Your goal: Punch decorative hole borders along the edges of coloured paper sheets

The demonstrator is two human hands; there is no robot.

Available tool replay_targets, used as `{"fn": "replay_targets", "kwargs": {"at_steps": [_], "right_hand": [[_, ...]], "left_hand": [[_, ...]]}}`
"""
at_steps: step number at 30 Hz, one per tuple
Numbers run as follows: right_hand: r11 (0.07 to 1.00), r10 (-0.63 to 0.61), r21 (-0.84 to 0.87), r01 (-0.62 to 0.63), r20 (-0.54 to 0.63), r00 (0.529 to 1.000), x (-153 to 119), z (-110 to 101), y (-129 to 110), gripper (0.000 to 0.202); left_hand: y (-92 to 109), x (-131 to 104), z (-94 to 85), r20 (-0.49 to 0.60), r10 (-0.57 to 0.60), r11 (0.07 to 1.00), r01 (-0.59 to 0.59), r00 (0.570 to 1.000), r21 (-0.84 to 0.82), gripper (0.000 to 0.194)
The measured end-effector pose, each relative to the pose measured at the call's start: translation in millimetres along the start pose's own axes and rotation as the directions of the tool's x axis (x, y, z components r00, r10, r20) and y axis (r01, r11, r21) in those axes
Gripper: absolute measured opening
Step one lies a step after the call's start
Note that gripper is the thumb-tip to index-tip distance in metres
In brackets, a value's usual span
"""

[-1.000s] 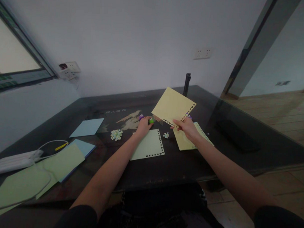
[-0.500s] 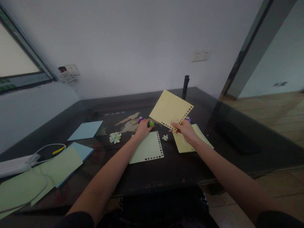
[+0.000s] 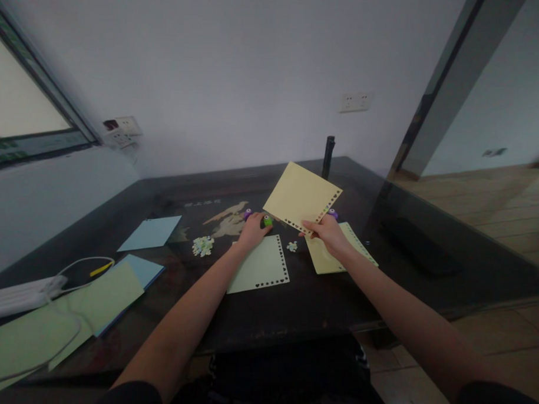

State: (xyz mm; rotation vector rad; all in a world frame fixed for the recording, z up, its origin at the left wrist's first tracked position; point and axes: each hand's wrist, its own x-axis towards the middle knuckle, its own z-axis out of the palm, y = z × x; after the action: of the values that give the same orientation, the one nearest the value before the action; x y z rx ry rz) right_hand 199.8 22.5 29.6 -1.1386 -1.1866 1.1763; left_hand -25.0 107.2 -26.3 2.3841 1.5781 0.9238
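Observation:
My right hand (image 3: 329,233) pinches a yellow sheet of paper (image 3: 301,194) by its lower corner and holds it tilted above the table. Small heart and other shapes are punched along two of the sheet's edges. My left hand (image 3: 252,229) is closed around a small green craft punch (image 3: 267,221), which rests on the table. A purple craft punch (image 3: 248,213) is just beyond its fingers. Below that hand lies a pale green sheet (image 3: 261,266) with punched edges. Another purple punch (image 3: 333,213) shows behind the held sheet. Under my right wrist are stacked yellow sheets (image 3: 321,260).
Paper cutouts lie in a larger pile (image 3: 203,246) and a small pile (image 3: 292,246). Blue paper (image 3: 151,232), green sheets (image 3: 111,291) and a white power strip (image 3: 21,298) with a cable occupy the left. A black upright object (image 3: 328,157) stands at the back.
The view has shifted very slightly. Both hands keep their holds, and the yellow sheet stays raised in almost the same position.

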Motion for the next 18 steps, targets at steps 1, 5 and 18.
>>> {"fn": "replay_targets", "kwargs": {"at_steps": [1, 5, 18], "right_hand": [[1.0, 0.005, -0.003, -0.005, -0.002, 1.0, -0.2, 0.2, -0.5, 0.013], [1.0, 0.015, -0.011, -0.015, -0.002, 1.0, -0.8, 0.8, -2.7, 0.011], [1.0, -0.002, 0.002, 0.002, 0.005, 1.0, -1.4, 0.1, -3.2, 0.013]], "left_hand": [[0.5, 0.0, -0.5, 0.0, -0.001, 1.0, 0.001, 1.0, -0.002, 0.033], [2.3, 0.4, -2.3, 0.007, -0.007, 1.0, 0.007, 1.0, -0.016, 0.03], [5.7, -0.4, -6.9, -0.077, -0.041, 0.991, 0.03, 0.996, -0.132, 0.025]]}}
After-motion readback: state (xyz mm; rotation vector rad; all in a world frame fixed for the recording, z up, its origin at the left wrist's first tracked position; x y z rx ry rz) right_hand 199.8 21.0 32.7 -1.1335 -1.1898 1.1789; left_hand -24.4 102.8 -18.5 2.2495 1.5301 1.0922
